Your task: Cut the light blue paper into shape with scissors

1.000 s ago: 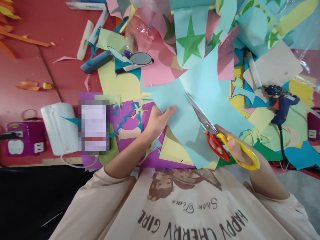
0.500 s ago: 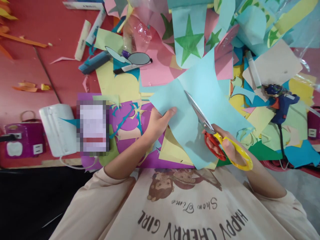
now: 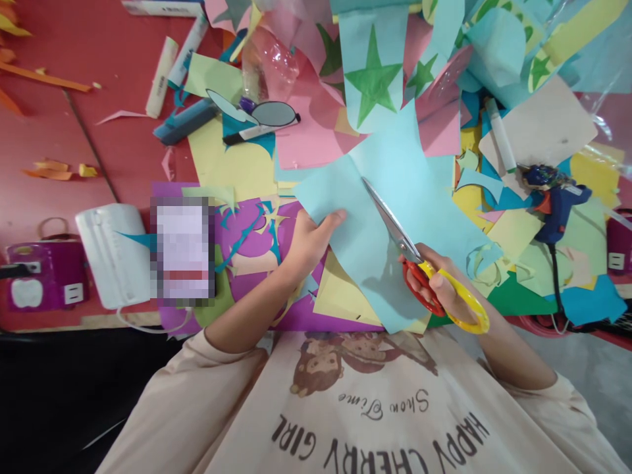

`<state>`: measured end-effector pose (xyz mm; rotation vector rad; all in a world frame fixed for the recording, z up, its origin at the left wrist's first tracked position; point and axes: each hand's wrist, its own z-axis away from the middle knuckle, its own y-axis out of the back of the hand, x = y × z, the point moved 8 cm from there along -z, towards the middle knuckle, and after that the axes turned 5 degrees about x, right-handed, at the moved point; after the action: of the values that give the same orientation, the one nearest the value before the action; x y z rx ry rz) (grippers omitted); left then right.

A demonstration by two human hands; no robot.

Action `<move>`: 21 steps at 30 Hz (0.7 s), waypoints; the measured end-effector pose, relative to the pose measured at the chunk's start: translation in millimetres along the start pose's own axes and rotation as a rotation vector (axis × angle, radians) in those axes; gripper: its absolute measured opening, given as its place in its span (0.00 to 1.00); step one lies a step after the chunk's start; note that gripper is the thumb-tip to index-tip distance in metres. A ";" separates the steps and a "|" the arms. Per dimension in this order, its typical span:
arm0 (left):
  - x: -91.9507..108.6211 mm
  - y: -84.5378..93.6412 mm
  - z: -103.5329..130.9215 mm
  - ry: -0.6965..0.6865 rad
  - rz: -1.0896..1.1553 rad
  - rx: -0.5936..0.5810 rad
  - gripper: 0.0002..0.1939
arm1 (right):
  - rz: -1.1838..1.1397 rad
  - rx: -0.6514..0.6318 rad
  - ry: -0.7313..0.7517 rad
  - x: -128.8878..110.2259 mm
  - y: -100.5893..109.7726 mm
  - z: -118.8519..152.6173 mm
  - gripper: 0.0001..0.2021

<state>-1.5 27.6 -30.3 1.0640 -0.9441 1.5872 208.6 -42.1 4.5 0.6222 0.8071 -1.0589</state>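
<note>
My left hand (image 3: 316,238) grips the left part of a light blue paper sheet (image 3: 353,227), its thumb on top and its other fingers hidden beneath. My right hand (image 3: 434,280) is wrapped round the red and yellow handles of a pair of scissors (image 3: 402,242). The blades point up and left over the light blue sheet, nearly closed, with the tips at a cut in the paper. Yellow paper (image 3: 345,296) and purple paper (image 3: 247,286) lie below and left of the sheet.
A phone (image 3: 182,250), a white device (image 3: 116,253) and a purple box (image 3: 47,276) stand left. Glasses (image 3: 274,114) and markers (image 3: 160,78) lie farther back. A blue glue gun (image 3: 557,214) with a cable is at right, among paper scraps. Star-decorated paper (image 3: 374,79) is at the back.
The scissor handles and my right hand have shifted slightly left, and the blades look a little more closed. My left hand keeps nearly the same place on the paper.
</note>
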 end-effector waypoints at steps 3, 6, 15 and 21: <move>-0.9 -0.2 -0.3 0.026 0.039 0.004 0.13 | 0.013 0.019 0.010 -1.9 0.4 -0.1 0.39; -0.1 -0.1 -0.4 0.047 0.053 0.012 0.12 | 0.035 0.035 0.015 -2.3 0.4 -0.6 0.38; 1.7 -1.9 0.2 0.066 0.064 0.019 0.12 | 0.022 0.044 0.004 -1.7 -0.9 -1.2 0.36; -0.6 0.7 -1.9 0.041 0.062 0.049 0.15 | 0.048 0.044 0.030 -1.0 -0.8 -2.4 0.36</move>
<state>-2.4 29.0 -31.5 1.0410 -0.9229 1.6839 207.0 -40.0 3.9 0.6929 0.7927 -1.0277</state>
